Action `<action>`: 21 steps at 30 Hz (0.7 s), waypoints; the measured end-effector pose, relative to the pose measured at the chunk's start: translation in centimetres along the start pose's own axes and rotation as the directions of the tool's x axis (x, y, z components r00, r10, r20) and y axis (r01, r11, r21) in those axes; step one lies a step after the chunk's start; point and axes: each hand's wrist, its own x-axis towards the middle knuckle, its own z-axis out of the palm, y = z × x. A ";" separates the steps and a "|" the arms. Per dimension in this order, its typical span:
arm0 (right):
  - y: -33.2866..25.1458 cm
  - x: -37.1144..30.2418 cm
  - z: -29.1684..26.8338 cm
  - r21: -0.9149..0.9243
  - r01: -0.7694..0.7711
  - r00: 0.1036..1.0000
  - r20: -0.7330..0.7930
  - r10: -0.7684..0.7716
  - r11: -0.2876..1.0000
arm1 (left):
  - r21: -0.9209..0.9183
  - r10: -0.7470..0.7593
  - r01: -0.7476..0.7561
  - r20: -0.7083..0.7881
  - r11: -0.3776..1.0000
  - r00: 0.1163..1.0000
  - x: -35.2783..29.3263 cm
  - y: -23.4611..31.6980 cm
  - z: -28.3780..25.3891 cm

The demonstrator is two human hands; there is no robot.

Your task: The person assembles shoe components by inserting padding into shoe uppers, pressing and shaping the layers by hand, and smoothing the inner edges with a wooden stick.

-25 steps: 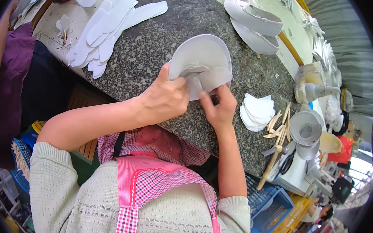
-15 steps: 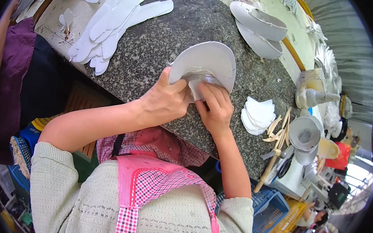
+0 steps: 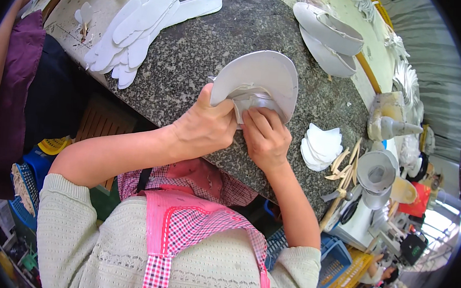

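A pale grey shoe upper [image 3: 260, 66] is held open over the speckled stone tabletop [image 3: 204, 56], its wide curved side facing up. My left hand [image 3: 208, 122] is closed round its left edge, with the thumb on the outside. At the lower opening, the bent fingers of my right hand [image 3: 265, 138] pinch the edge of the upper's lining. Just to the right of that hand lies a small stack of white curved pieces [image 3: 321, 146]. My fingertips partly hide the inside of the upper.
White insole-shaped pieces [image 3: 142, 25] are heaped at the far left. Other grey shoe uppers [image 3: 329, 30] lie at the far right. Wooden sticks [image 3: 349, 165], a hammer [image 3: 339, 197] and a cone-tipped block [image 3: 387, 120] stand along the right. At left, another person's purple garment [image 3: 19, 70] shows.
My right fingers have shifted slightly at the lining and now bend more tightly on its edge. The upper has tilted a little; the whole view has moved slightly.
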 end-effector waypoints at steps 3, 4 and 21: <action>0.5 0.4 -0.4 0.017 0.064 0.997 0.037 -0.065 0.998 | -0.056 -0.055 0.051 -0.068 0.997 0.996 -0.9 -0.4 0.6; 0.7 0.5 -0.5 0.037 0.094 0.994 0.049 -0.096 0.995 | -0.057 -0.054 0.050 -0.068 0.997 0.996 -1.0 -0.3 0.6; -0.9 1.8 -2.5 -0.087 0.117 0.926 0.370 -0.077 0.989 | 0.101 -0.053 0.040 0.136 0.994 0.989 -1.4 1.3 -2.2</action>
